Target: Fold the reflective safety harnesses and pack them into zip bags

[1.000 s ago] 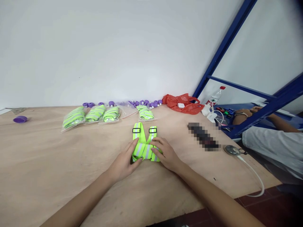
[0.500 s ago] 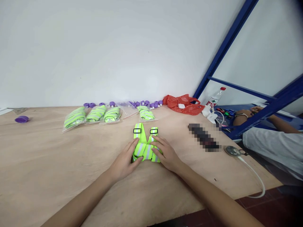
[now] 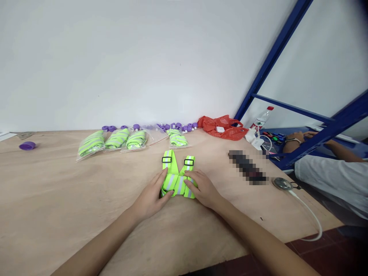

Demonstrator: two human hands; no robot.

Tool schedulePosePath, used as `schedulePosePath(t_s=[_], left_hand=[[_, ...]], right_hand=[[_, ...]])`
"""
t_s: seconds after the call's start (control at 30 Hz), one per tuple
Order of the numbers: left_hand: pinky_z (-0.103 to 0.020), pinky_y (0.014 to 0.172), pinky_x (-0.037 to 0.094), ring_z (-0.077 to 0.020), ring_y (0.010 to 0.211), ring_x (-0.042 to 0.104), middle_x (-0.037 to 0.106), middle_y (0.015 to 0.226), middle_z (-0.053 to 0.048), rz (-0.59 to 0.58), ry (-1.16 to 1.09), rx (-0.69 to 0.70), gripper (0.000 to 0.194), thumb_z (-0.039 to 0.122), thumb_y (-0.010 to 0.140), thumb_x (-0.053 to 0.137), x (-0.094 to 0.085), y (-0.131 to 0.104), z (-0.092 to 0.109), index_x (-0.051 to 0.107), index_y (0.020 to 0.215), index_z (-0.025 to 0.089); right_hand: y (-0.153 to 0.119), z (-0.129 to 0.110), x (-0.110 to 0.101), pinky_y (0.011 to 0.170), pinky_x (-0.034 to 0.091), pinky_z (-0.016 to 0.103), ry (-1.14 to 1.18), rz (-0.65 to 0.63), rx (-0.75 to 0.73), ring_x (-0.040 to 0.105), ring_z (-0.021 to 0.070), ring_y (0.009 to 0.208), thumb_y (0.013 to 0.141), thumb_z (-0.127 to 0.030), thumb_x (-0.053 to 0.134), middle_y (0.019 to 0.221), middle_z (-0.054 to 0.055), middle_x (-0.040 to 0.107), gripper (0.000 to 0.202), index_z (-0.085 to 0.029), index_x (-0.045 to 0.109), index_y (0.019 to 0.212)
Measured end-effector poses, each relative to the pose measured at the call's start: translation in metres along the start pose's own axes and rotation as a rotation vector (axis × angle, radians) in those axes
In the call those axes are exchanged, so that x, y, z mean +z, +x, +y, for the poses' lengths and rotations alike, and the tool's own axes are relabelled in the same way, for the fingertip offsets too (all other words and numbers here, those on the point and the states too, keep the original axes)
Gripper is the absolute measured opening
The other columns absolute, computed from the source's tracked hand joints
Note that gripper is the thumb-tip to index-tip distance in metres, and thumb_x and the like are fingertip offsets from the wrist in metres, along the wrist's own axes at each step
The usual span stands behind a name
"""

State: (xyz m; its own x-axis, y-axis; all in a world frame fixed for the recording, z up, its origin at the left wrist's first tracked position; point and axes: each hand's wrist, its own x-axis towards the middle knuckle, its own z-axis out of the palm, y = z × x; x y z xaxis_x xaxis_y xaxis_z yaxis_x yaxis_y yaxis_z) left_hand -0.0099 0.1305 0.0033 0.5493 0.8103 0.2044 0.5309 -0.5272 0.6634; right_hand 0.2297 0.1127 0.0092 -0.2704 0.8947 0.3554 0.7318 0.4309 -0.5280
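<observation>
A folded reflective vest (image 3: 179,184) of bright yellow-green straps with silvery stripes lies on the wooden table in front of me. Two strap ends with black buckles stick out from its far side, a taller one at left and a shorter one at right. My left hand (image 3: 151,193) rests along the vest's left edge, fingers stretched out and thumb on the near part. From the other side, my right hand (image 3: 202,188) lies over the right edge, fingers apart and touching the straps. The vest's outer edges are partly hidden under my fingers.
Several clear bags (image 3: 91,144) of folded vests stand along the back, with purple caps (image 3: 178,125) behind them. A red plastic bag (image 3: 227,128), a bottle (image 3: 261,118), a blurred dark object (image 3: 247,167) and a corded round device (image 3: 282,183) are at right. Another person's arm (image 3: 342,148) shows beyond a blue frame (image 3: 274,57).
The right buckled strap end has swung slightly outward to the right, and my right fingers have drawn down off it a little. My left hand has hardly moved.
</observation>
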Motion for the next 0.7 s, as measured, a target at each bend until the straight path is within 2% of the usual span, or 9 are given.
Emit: schedulePosePath(t_s=[0.2,0.47,0.57,0.7], left_hand=[[-0.048,0.116,0.038,-0.0312,0.142,0.041,0.041,0.155,-0.014,0.010,0.005,-0.010,0.072,0.043,0.094,0.055,0.0005,0.0005,0.0008,0.026,0.157,0.020],[-0.048,0.116,0.038,-0.0305,0.141,0.043,0.044,0.153,-0.015,0.022,0.038,-0.008,0.069,0.044,0.094,0.054,0.0008,0.0005,-0.0011,0.032,0.154,0.017],[-0.048,0.117,0.037,-0.0305,0.141,0.042,0.044,0.154,-0.016,0.017,0.055,-0.023,0.070,0.045,0.094,0.054,0.0017,0.0004,-0.0010,0.033,0.154,0.015],[-0.049,0.116,0.038,-0.0310,0.141,0.043,0.044,0.154,-0.015,0.032,0.070,-0.020,0.068,0.047,0.094,0.054,0.0020,0.0005,-0.0017,0.037,0.153,0.017]], right_hand=[[-0.0016,-0.0010,-0.0012,0.090,0.050,0.042,-0.066,-0.008,-0.001,0.062,0.0257,0.103,0.100,-0.031,0.049,0.113,0.008,0.073,0.025,-0.021,0.065,0.115],[-0.0042,-0.0024,-0.0012,0.105,0.040,0.051,-0.304,0.077,-0.115,0.053,0.0311,0.123,0.098,-0.033,0.051,0.124,0.011,0.069,0.024,-0.018,0.067,0.109],[-0.0039,-0.0019,-0.0006,0.103,0.044,0.048,-0.301,0.044,-0.129,0.059,0.0277,0.116,0.099,-0.032,0.048,0.119,0.012,0.070,0.025,-0.018,0.066,0.111],[-0.0043,-0.0008,0.0020,0.092,0.052,0.044,-0.285,0.013,-0.107,0.064,0.0274,0.108,0.100,-0.032,0.045,0.121,0.014,0.067,0.028,-0.018,0.064,0.115]])
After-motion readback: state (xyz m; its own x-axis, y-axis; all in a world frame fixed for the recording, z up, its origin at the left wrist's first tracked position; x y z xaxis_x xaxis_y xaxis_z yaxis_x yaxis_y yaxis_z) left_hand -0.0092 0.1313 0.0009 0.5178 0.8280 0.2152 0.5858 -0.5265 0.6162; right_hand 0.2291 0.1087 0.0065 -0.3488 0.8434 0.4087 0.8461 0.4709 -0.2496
